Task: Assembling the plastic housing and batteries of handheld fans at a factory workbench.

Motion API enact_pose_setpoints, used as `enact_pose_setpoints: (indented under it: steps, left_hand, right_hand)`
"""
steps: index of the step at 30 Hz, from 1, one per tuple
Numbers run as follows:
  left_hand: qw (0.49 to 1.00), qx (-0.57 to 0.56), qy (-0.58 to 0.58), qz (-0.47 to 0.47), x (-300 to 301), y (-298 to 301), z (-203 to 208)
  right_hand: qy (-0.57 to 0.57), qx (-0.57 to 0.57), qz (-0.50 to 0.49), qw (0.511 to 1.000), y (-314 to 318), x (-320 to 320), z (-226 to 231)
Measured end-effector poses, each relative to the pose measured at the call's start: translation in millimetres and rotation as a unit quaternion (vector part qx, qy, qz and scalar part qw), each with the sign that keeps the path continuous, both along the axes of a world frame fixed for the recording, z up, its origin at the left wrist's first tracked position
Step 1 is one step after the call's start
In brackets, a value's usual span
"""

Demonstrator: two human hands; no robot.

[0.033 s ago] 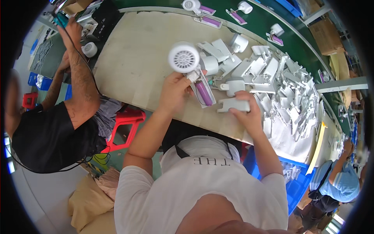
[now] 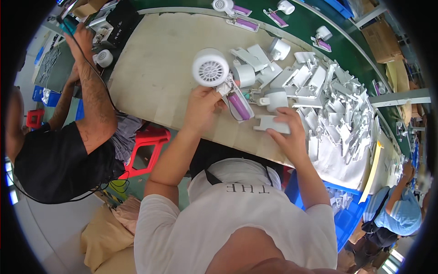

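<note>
My left hand (image 2: pixel 200 108) grips a white handheld fan (image 2: pixel 210 67) by the neck below its round grille. The fan's handle is uncovered and shows a purple battery cell (image 2: pixel 239 106). To its right, my right hand (image 2: pixel 292 130) holds a white plastic handle cover (image 2: pixel 270 123) between thumb and fingers, low over the table and apart from the fan. Just beyond the cover lies another white fan part with a round head (image 2: pixel 275 99). A second round white fan head (image 2: pixel 244 76) rests behind the fan that I hold.
Many white plastic covers (image 2: pixel 340 109) are heaped on the table (image 2: pixel 155 59) at the right. Fans with purple cells (image 2: pixel 276 18) lie on the green surface along the far side. A co-worker's arm (image 2: pixel 93 96) holds a teal tool at left. A blue bin (image 2: pixel 346 217) stands below right.
The fan in my left hand has shifted slightly left, its grille turned a little. The cover in my right hand has tilted and moved slightly left.
</note>
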State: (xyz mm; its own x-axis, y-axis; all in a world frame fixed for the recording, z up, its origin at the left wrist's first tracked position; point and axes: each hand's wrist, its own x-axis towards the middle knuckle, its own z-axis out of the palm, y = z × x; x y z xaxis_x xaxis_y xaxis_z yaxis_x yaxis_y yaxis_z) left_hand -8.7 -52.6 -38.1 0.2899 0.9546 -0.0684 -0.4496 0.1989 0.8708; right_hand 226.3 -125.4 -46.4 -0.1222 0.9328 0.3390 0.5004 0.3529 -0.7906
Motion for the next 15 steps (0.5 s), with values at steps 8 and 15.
enact_pose_setpoints:
  steps: [8, 15]
  left_hand:
    - [0.986, 0.016, -0.162, 0.029, 17.4, -8.4, 1.8]
    - [0.983, 0.002, -0.157, 0.092, 26.3, -15.3, -0.5]
  right_hand:
    - [-0.259, 0.03, 0.063, 0.963, -5.6, -2.3, 5.0]
    - [-0.192, 0.151, -0.022, 0.97, 1.7, -45.6, 64.2]
